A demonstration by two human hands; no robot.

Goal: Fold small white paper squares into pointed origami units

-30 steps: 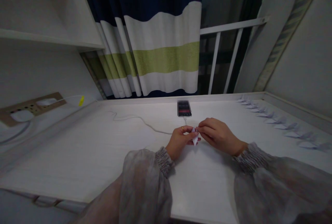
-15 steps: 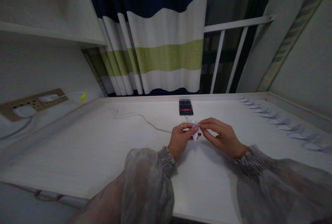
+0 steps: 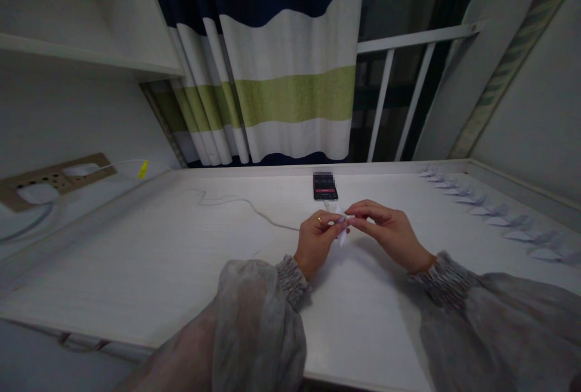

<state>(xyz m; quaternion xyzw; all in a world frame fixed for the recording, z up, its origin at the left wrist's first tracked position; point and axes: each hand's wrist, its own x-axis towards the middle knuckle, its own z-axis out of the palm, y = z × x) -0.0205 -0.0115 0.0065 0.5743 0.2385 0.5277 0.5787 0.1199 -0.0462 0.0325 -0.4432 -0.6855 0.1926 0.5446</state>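
Observation:
My left hand (image 3: 316,241) and my right hand (image 3: 385,231) meet just above the white table (image 3: 158,259), near its middle. Both pinch a small folded piece of white paper (image 3: 342,236) between fingertips; its pointed end hangs down below the fingers. The left hand wears a ring. Grey gauzy sleeves cover both forearms.
A phone (image 3: 325,186) lies just beyond the hands, its white cable (image 3: 236,203) running left toward a power strip (image 3: 54,179) on the wall. Several folded paper pieces (image 3: 494,210) line the table's right edge. A striped curtain (image 3: 281,71) and white railing (image 3: 408,77) stand behind.
Both hands have lifted slightly and moved a little farther from me with the paper still pinched between them. The view has tilted slightly.

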